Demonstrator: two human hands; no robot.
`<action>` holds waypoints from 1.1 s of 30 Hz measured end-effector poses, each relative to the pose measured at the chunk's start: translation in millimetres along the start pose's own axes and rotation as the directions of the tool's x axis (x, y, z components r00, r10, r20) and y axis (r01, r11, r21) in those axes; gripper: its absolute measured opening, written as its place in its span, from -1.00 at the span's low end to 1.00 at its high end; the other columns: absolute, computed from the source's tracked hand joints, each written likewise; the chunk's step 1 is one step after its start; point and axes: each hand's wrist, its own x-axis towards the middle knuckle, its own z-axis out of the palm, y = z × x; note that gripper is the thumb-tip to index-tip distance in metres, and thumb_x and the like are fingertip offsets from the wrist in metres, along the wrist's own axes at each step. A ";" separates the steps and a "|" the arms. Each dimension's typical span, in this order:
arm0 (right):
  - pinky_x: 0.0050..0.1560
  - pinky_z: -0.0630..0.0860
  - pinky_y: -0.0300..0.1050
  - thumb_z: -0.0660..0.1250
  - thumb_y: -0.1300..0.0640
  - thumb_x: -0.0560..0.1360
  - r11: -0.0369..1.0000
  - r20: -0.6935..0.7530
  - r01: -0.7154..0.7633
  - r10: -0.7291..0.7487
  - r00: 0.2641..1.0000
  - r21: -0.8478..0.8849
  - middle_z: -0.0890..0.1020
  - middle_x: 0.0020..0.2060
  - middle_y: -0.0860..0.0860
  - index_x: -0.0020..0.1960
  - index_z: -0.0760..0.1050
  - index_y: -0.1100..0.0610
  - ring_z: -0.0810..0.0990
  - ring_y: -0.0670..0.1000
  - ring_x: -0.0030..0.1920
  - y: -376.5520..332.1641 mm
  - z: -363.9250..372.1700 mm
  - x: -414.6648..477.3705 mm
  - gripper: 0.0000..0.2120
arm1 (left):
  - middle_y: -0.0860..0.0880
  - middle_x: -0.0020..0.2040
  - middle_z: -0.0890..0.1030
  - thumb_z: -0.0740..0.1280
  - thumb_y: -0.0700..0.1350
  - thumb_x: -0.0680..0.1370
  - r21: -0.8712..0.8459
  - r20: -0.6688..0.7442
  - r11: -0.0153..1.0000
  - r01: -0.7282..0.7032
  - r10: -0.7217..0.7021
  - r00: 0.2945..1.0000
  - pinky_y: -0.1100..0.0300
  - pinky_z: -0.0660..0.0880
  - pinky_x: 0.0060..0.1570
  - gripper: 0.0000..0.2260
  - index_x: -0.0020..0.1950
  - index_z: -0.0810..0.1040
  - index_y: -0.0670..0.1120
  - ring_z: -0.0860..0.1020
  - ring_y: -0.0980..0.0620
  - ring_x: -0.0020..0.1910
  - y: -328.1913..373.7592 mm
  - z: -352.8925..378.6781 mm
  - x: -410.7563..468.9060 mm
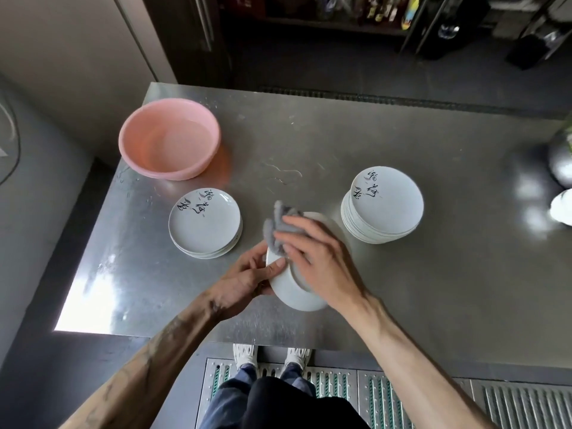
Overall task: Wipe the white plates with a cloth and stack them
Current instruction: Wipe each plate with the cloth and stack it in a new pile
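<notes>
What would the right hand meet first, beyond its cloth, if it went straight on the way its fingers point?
Probably the far rim of the left stack, then the basin; height is unclear, so the right hand and cloth might pass above the stack.

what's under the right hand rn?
The right hand presses a bunched grey cloth, sticking out past its fingers, onto the white plate the left hand holds by its edge. Hand and cloth cover the plate's middle, so any marking there is hidden.
</notes>
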 end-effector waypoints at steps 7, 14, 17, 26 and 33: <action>0.28 0.54 -0.05 0.37 0.34 0.56 0.913 -0.247 -0.372 0.404 0.881 0.166 0.66 0.20 -0.05 0.21 0.68 0.15 0.62 -0.08 0.22 31.5 -15.0 -3.3 -0.73 | -0.15 0.31 0.60 0.37 -0.04 0.63 -0.058 -0.015 0.998 -0.033 0.033 0.999 -0.29 0.58 0.19 -0.59 0.49 0.46 0.03 0.60 -0.13 0.22 4.8 -4.0 -4.8; 0.34 0.49 -0.17 0.39 0.32 0.56 0.954 -0.293 -0.295 0.299 0.908 0.059 0.57 0.36 -0.06 0.26 0.67 0.09 0.53 -0.08 0.37 -3.7 8.8 -3.3 -0.68 | -0.11 0.28 0.62 0.28 -0.07 0.70 -0.109 -0.039 0.992 -0.065 0.062 0.997 0.00 0.63 0.06 -0.66 0.48 0.46 0.02 0.62 -0.06 0.17 9.5 3.4 -0.5; 0.42 0.44 -0.14 0.39 0.31 0.56 0.996 -0.134 -0.085 0.086 0.987 0.013 0.55 0.39 -0.03 0.27 0.66 0.12 0.51 -0.07 0.40 -6.0 9.8 -5.2 -0.69 | -0.14 0.33 0.61 0.28 -0.05 0.68 -0.133 -0.072 0.988 -0.080 0.071 0.995 -0.01 0.63 0.08 -0.65 0.48 0.46 0.00 0.62 -0.07 0.21 9.8 1.6 -1.9; 0.37 0.47 -0.21 0.41 0.33 0.56 0.996 -0.077 -0.066 0.071 0.995 0.057 0.55 0.39 -0.07 0.26 0.66 0.13 0.53 -0.17 0.35 -14.3 16.2 -17.7 -0.70 | -0.16 0.36 0.59 0.32 -0.02 0.65 -0.157 -0.107 0.982 -0.101 0.085 0.991 -0.09 0.62 0.16 -0.61 0.49 0.46 0.00 0.61 -0.09 0.22 16.4 -4.4 -2.8; 0.37 0.50 -0.11 0.40 0.32 0.55 0.996 -0.070 -0.083 0.085 0.994 0.031 0.55 0.40 -0.06 0.25 0.67 0.12 0.55 -0.10 0.35 -18.3 15.9 -12.9 -0.70 | -0.16 0.37 0.58 0.31 -0.03 0.66 -0.171 -0.112 0.979 -0.108 0.090 0.990 -0.08 0.62 0.15 -0.63 0.48 0.47 0.02 0.60 -0.10 0.24 14.1 -9.9 -3.8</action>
